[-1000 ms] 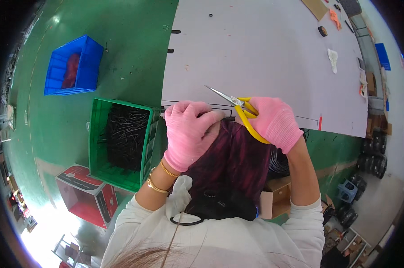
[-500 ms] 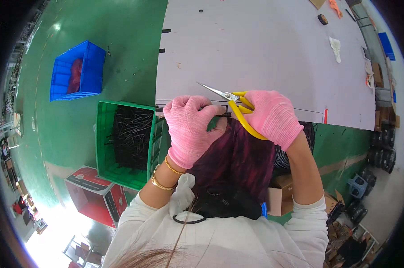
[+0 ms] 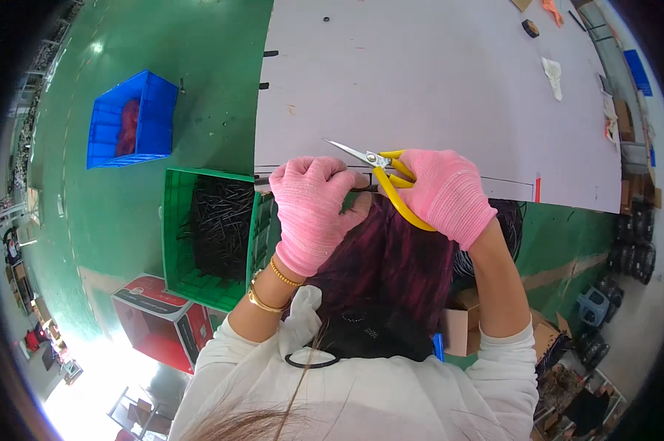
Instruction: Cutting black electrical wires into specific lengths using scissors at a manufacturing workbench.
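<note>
My right hand, in a pink knit glove, is closed round a pair of yellow-handled scissors. Their pointed metal blades are slightly parted and aim up and left over the white table. My left hand, gloved the same way, curls its fingers over a thin black strip at the table's near edge. Only short bits of this strip show, near the left thumb and index finger; the glove hides the rest. The scissor blades lie above the strip, apart from it.
At the left, a green crate holds many short black strips. Beyond it on the floor stands a blue crate with a reddish bag. A red and grey carton sits nearer. Black tape and a white cloth lie on the table.
The whole view has shifted slightly. Both hands, the scissors and the black strip keep almost the same pose.
</note>
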Available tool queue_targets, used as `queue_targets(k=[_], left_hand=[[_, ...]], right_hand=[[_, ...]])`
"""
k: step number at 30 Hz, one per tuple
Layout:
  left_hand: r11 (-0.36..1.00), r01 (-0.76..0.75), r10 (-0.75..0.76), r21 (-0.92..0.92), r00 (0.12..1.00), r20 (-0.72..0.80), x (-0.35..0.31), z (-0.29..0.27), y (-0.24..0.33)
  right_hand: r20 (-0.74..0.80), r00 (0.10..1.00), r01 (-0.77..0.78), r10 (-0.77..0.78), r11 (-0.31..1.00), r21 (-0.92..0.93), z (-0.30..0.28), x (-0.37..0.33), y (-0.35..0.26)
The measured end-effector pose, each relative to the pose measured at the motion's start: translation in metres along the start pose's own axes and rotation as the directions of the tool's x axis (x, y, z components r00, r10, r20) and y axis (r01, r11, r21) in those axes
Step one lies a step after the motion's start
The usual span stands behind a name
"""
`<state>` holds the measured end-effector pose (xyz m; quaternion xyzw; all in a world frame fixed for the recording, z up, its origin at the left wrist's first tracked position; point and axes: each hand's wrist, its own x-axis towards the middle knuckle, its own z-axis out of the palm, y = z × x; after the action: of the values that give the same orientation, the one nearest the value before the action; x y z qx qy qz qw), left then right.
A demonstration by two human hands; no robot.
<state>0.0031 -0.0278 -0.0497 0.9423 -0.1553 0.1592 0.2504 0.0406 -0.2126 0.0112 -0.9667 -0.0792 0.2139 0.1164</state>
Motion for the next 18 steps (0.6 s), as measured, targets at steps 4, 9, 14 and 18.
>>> queue_targets(k=[4, 9, 14, 18], left_hand=[[0.999, -0.03, 0.031, -0.022, 0.999, 0.043, 0.002, 0.001, 0.002], [1.0, 0.003, -0.003, -0.017, 0.999, 0.036, -0.003, -0.007, -0.009], [0.994, -0.023, 0.027, -0.108, 0.999, 0.033, -0.002, -0.014, 0.003], [0.994, -0.009, 0.013, -0.105, 0.999, 0.036, -0.008, -0.02, 0.008]], right_hand=[[-0.133, 0.991, 0.022, -0.004, 0.991, 0.135, 0.011, -0.015, 0.009], [-0.432, 0.861, 0.145, 0.27, 0.684, 0.715, 0.05, -0.065, -0.001], [-0.111, 0.98, 0.057, 0.165, 0.302, 0.952, 0.114, -0.132, -0.024], [0.277, 0.961, -0.261, 0.022, -0.266, 0.928, 0.143, -0.133, -0.034]])
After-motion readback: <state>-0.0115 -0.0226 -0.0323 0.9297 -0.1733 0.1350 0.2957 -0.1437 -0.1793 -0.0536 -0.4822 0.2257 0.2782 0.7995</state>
